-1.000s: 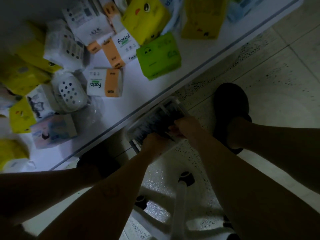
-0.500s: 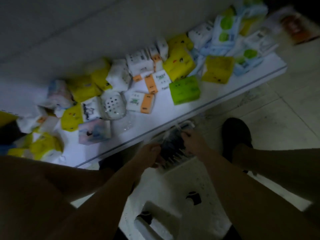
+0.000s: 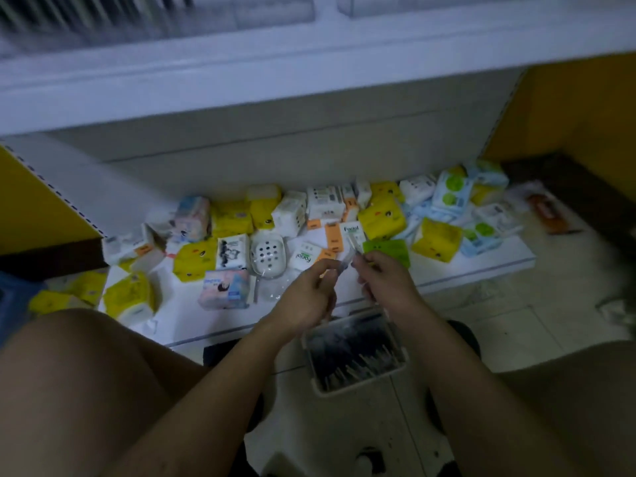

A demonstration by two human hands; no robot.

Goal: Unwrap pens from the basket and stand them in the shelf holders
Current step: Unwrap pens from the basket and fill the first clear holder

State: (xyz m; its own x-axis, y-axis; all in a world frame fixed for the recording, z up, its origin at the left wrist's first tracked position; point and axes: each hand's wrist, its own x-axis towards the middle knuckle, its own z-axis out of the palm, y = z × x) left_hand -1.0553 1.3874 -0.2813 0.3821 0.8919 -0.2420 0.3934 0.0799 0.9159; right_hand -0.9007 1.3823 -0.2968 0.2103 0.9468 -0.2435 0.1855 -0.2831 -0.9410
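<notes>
Okay, the wrapped pen [image 3: 347, 259] sits between my two hands, raised just over the basket [image 3: 358, 383] down between my knees. My left hand [image 3: 309, 294] curls round its lower end to steady it. My right hand [image 3: 385, 284] pinches the upper end, probably to peel the clear wrap. More pens lie in the basket. Tissue packs [image 3: 382, 215] and a soap dish [image 3: 266, 254] crowd the low shelf [image 3: 481, 266] behind. The holders [image 3: 272, 12] are blurred on the upper shelf, whose edge overhangs, so I'd reach up over it.
</notes>
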